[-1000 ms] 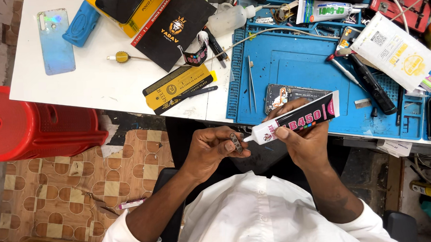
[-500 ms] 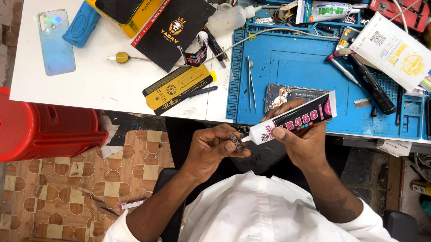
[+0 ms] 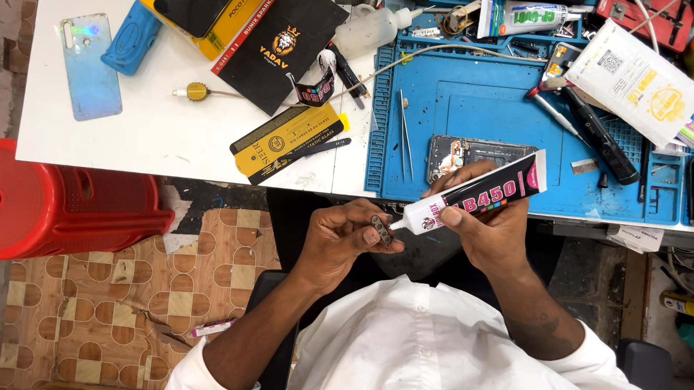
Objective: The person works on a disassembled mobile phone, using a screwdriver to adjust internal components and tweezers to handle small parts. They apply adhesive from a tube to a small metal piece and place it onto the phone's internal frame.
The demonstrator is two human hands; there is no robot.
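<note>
The left hand [image 3: 341, 237] is held in front of the near edge of the white table [image 3: 168, 140], above the person's lap, and its fingers are pressed together around a small dark part [image 3: 380, 230], which it pinches between thumb and fingertips. The right hand [image 3: 490, 228] is closed around a glue tube [image 3: 474, 200], white at the nozzle end and black and pink further up, which lies tilted with its flat end up to the right. The nozzle tip touches the small dark part. Both hands are just beside each other, below the near edge of the blue mat [image 3: 498, 113]. On this mat, close to its near edge, lies an opened phone [image 3: 468, 148] with its inside visible, partly hidden by the right hand's fingers. Tweezers [image 3: 405, 135] lie near the left edge of the mat. At the far left corner of the table lies a pale blue phone back cover [image 3: 90, 67]. A yellow and black card [image 3: 287, 142] lies near the table's near edge. A red plastic stool [image 3: 62, 197] stands on the floor, left of the person.
</note>
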